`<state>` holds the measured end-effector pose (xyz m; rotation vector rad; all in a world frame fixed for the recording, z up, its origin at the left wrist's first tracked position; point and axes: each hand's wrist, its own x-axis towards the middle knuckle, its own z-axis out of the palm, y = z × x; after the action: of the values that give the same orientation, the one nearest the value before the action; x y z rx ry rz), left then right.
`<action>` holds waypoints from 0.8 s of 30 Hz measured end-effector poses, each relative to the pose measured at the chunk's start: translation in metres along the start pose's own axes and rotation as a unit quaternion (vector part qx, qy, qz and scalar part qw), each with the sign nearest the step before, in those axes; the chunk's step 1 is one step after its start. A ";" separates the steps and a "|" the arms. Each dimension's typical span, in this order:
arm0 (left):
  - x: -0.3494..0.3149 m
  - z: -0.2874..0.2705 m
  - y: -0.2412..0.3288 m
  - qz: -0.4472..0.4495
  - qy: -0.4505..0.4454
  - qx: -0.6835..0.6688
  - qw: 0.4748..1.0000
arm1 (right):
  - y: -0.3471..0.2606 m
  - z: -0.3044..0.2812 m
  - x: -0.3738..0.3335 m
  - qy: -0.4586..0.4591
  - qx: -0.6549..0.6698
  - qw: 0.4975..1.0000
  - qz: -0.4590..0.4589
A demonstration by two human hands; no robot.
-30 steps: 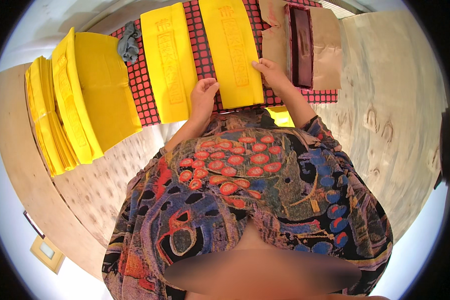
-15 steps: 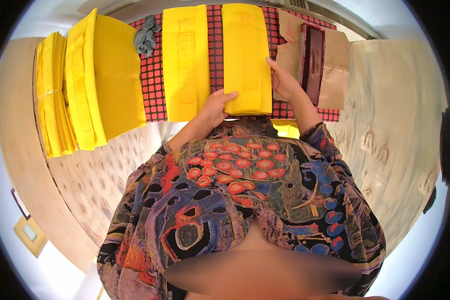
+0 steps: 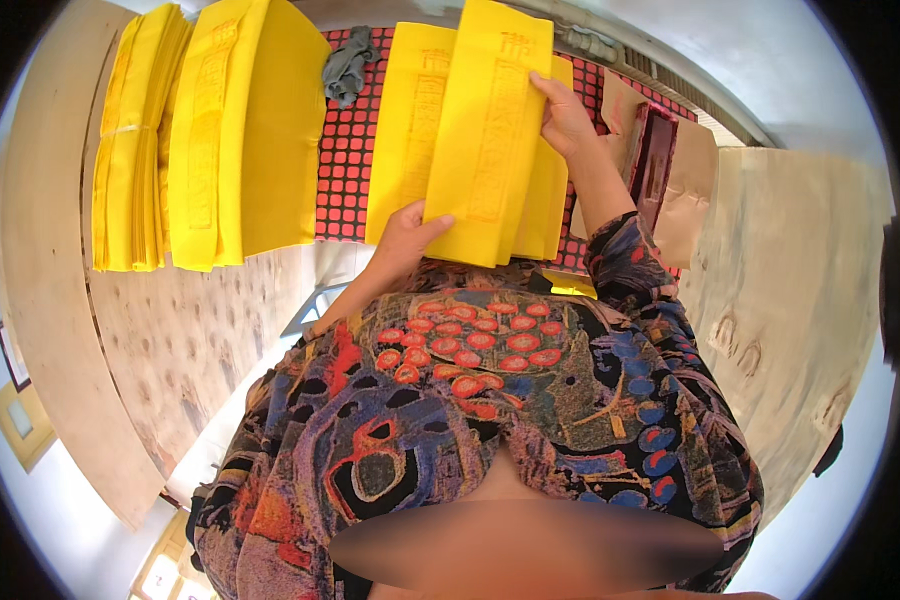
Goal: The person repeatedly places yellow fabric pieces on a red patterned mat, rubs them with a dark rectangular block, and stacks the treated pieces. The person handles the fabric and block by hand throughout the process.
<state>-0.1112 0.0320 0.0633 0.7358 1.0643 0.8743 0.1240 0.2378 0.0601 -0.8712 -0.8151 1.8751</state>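
In the head view, you hold 1 folded yellow sheet [image 3: 482, 150] printed with red characters between your hands, tilted slightly to the right. Your left hand [image 3: 404, 242] pinches its lower left edge, thumb on top; your right hand [image 3: 568, 120] pinches its upper right edge, thumb also on top, the fingers mostly hidden. The held sheet overlaps 2 other yellow pieces: a printed piece [image 3: 395, 160] on its left and a yellow pile [image 3: 548, 205] showing on its right. Below them lies a red-and-black checked cloth [image 3: 342, 185]. To your left stand a banded yellow bundle [image 3: 125, 200] and, just beside it, a large folded yellow stack [image 3: 282, 150]; a crumpled grey rag [image 3: 350, 68] lies near that stack. To your right, a dark red, long tray [image 3: 654, 165] rests on brown paper [image 3: 687, 200].
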 end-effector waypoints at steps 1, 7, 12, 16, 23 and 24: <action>-0.004 -0.005 -0.002 0.013 0.011 -0.013 1.000 | 0.003 0.010 0.003 0.009 -0.030 0.999 0.001; -0.012 -0.021 -0.011 0.015 0.035 -0.047 0.998 | 0.015 0.037 0.020 0.018 -0.067 0.997 0.032; -0.010 -0.024 -0.011 0.012 0.056 -0.068 0.996 | 0.020 0.036 0.030 0.017 -0.050 0.998 0.044; -0.007 -0.029 -0.013 -0.006 0.056 -0.089 0.994 | 0.024 0.032 0.029 0.054 -0.060 0.995 0.052; -0.008 -0.030 -0.021 -0.037 0.069 -0.072 0.994 | 0.015 0.021 0.028 0.066 -0.096 0.992 0.041; -0.010 -0.031 -0.022 -0.050 0.075 -0.064 0.994 | 0.016 0.019 0.027 0.066 -0.104 0.992 0.036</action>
<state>-0.1376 0.0160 0.0389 0.5125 1.1574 0.9140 0.0914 0.2528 0.0511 -1.1542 -0.9192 1.7943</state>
